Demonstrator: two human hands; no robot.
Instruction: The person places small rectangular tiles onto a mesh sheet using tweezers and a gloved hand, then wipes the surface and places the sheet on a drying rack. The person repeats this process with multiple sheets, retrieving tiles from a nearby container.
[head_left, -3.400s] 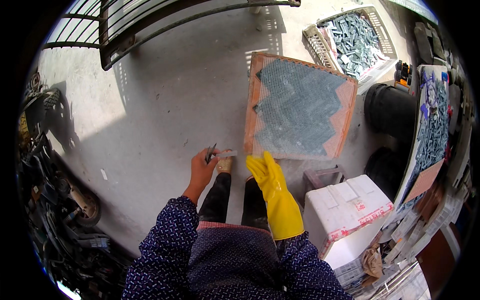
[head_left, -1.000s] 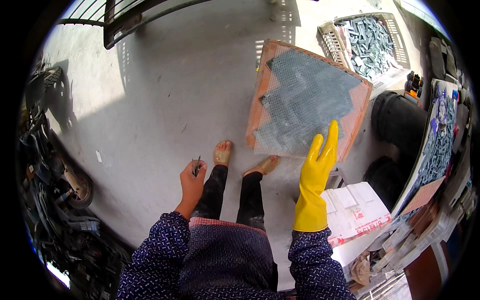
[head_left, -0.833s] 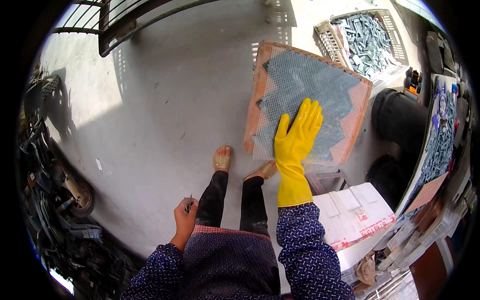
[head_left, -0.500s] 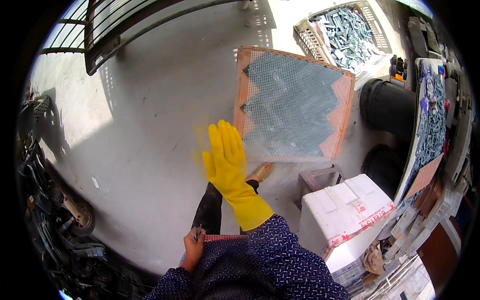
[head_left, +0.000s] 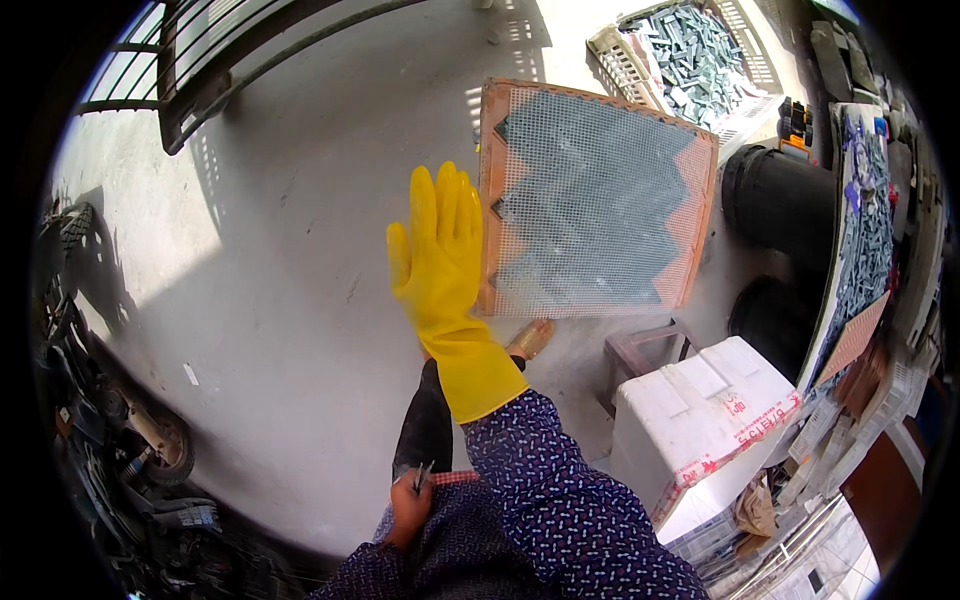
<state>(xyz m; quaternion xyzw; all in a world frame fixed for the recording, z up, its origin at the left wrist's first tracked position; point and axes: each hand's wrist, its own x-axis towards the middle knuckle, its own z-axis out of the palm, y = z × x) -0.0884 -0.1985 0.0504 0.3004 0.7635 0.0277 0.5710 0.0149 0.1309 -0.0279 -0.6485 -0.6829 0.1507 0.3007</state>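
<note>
My right hand point(head_left: 437, 265), in a yellow rubber glove, is raised with its fingers stretched out and holds nothing. The glove stands beside the left edge of an orange-brown board point(head_left: 490, 160). White mesh point(head_left: 590, 215) covers the board, with blue-grey tile pieces in a zigzag pattern showing through. Low in the picture, near my waist, my bare left hand point(head_left: 408, 508) is closed around a small grey metal tool with thin points point(head_left: 424, 474). Its fingers hide most of the tool, so the kind is unclear.
A cream plastic crate point(head_left: 625, 65) of loose grey tile pieces stands at the far right. Black buckets point(head_left: 780, 205), a brown stool point(head_left: 640, 350) and a white foam box point(head_left: 700, 400) line the right side. A metal rack point(head_left: 190, 90) is far left; a motorbike point(head_left: 150, 450) stands near left.
My gloved right hand has moved forward and slightly left, its fingers still stretched. My left hand, still closed on the small metal tool, sits a little lower and further right.
</note>
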